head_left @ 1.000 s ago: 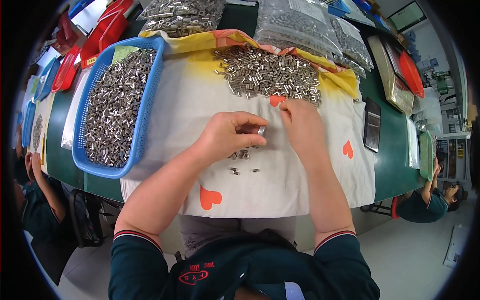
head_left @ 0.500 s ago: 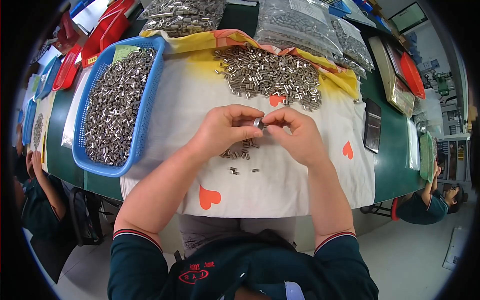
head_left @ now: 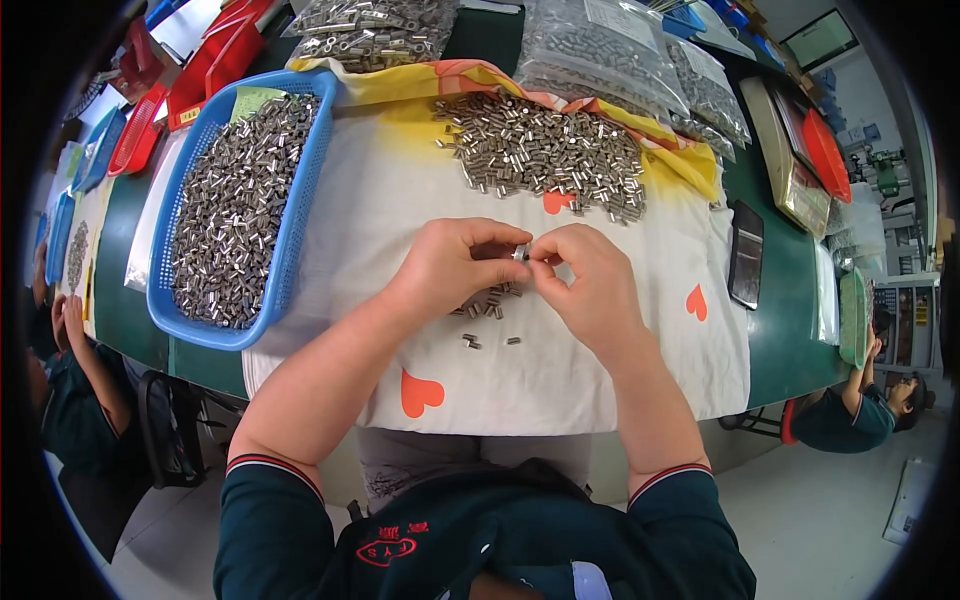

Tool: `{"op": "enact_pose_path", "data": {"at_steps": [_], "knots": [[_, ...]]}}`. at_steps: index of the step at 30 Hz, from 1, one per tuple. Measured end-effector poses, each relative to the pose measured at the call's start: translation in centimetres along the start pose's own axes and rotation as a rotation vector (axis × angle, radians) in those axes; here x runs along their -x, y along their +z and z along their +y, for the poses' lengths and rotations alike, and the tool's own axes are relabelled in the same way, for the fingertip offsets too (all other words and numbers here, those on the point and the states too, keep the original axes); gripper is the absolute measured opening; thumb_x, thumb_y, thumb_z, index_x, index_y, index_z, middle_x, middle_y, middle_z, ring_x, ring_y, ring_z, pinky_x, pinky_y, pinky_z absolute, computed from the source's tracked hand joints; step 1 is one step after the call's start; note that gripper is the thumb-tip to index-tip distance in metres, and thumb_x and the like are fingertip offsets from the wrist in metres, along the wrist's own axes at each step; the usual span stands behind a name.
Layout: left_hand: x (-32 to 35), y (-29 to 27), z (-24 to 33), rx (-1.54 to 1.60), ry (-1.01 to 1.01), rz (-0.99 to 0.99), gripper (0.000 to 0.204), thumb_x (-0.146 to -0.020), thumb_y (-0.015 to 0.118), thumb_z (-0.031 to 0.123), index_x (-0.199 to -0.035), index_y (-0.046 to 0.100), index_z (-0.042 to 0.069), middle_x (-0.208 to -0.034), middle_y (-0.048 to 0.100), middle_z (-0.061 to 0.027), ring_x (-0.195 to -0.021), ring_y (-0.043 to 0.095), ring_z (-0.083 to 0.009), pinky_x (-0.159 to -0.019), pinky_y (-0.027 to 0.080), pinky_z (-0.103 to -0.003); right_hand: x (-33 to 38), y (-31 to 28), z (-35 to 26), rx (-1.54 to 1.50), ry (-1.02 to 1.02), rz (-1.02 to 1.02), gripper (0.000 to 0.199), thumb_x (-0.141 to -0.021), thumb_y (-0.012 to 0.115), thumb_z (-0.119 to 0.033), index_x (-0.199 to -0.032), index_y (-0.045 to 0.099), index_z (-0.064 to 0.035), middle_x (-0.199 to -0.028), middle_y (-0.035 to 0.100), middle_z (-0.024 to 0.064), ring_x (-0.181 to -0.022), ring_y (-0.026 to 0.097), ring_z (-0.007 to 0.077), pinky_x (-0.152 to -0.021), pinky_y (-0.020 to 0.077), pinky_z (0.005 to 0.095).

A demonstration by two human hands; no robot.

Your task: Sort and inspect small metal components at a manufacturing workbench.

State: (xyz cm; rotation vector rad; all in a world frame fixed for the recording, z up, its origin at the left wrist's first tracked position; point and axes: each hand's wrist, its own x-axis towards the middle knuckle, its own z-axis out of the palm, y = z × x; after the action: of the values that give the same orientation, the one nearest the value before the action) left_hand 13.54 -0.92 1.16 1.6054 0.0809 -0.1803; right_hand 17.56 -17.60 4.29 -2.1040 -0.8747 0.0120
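blue basket (head_left: 290,235): full of metal sleeves | left hand (head_left: 450,265), right hand (head_left: 590,285): both pinching one metal sleeve (head_left: 521,253)

Dark green short sleeves (head_left: 270,520), red-white-trimmed cuffs

Near the middle of the frame the left hand (head_left: 455,268) and right hand (head_left: 590,285) meet fingertip to fingertip, pinching one small metal sleeve (head_left: 521,253) between them above a white cloth (head_left: 560,380) printed with orange hearts. Just below the hands lies a small scatter of loose sleeves (head_left: 487,310) (a few strayed lower). A larger heap of sleeves (head_left: 545,155) sits at upper centre; a blue basket (head_left: 290,240) full of them fills the upper left on the green table (head_left: 785,330)
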Motion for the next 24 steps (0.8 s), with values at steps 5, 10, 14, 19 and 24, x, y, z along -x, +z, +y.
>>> {"op": "enact_pose_path", "data": {"at_steps": [5,10,14,19,24], "knots": [[0.0,-0.2,0.3,0.108,0.023,0.006,0.032,-0.071,0.071,0.010,-0.100,0.062,0.000,-0.078,0.061,-0.0006,-0.071,0.054,-0.0053,-0.065,0.047,-0.021,-0.2,-0.1,-0.2,-0.214,0.125,0.017,0.011,-0.068,0.059,0.001,-0.074,0.052,-0.0039,-0.072,0.055,0.0067,-0.067,0.055,0.0197,-0.059,0.0457,0.0293],[0.1,-0.4,0.5,0.133,-0.031,-0.050,0.032,-0.074,0.065,0.000,-0.105,0.056,-0.004,-0.092,0.062,-0.0069,-0.083,0.058,-0.0098,-0.074,0.048,-0.022,0.0,0.2,-0.2,-0.115,0.040,0.063,0.012,-0.067,0.060,0.001,-0.076,0.052,-0.0042,-0.072,0.055,0.0066,-0.066,0.055,0.0201,-0.059,0.0454,0.0300],[-0.1,-0.3,0.2,0.157,-0.018,-0.068,0.031,-0.074,0.065,0.000,-0.104,0.057,-0.004,-0.092,0.062,-0.0067,-0.083,0.058,-0.0096,-0.074,0.048,-0.022,0.1,0.4,0.0,0.029,-0.097,0.101,0.013,-0.067,0.060,0.001,-0.076,0.052,-0.0051,-0.072,0.055,0.0064,-0.066,0.055,0.0206,-0.060,0.0453,0.0303],[0.1,-0.3,0.6,0.119,-0.011,-0.072,0.031,-0.073,0.065,-0.002,-0.104,0.058,-0.003,-0.088,0.062,-0.0051,-0.078,0.057,-0.0076,-0.069,0.048,-0.020,0.0,-0.5,0.3,-0.201,0.092,-0.010,0.014,-0.067,0.064,-0.002,-0.077,0.054,-0.0049,-0.070,0.056,0.0034,-0.062,0.054,0.0148,-0.060,0.0441,0.0260],[0.2,-0.2,0.5,0.173,-0.041,-0.190,0.032,-0.073,0.066,-0.001,-0.104,0.058,-0.002,-0.081,0.059,-0.0013,-0.073,0.056,-0.0052,-0.065,0.047,-0.019,-0.7,-1.5,1.8,-0.431,0.355,-0.232,0.017,-0.067,0.066,-0.002,-0.080,0.056,-0.0027,-0.072,0.055,-0.0014,-0.066,0.050,0.0059,-0.062,0.0414,0.0208]]}}
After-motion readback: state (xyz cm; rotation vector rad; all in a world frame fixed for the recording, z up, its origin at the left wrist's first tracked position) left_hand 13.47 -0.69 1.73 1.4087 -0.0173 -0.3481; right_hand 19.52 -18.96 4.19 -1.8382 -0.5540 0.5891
